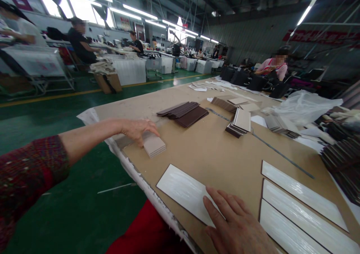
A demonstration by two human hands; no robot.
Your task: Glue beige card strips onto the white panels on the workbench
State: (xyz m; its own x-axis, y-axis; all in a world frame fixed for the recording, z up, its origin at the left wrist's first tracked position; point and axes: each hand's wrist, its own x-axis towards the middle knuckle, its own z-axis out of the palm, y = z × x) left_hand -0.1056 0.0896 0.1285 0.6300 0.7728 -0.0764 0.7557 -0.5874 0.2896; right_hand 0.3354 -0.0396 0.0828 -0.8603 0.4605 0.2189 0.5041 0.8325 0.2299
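Note:
At the table's left edge, my left hand (pixel 139 131) grips a small stack of beige boards (pixel 154 145), its fingers over the far end and its thumb at the near side. My right hand (pixel 234 220) lies with fingers stretched over the right end of a white, wet-looking panel (pixel 182 188) and covers that end. To its right lie three similar dark-edged panels, among them an upper one (pixel 303 194) set a little apart from the other two (pixel 306 218). Beyond my hands rests a fanned pile of dark brown boards (pixel 188 113).
A stack of beige and brown boards (pixel 239 122) stands farther back, near a thin metal strip (pixel 281 154). Clear plastic sheeting (pixel 306 105) and a dark stack (pixel 343 164) occupy the right side. A person in pink (pixel 271 68) is beyond the table; others sit at left.

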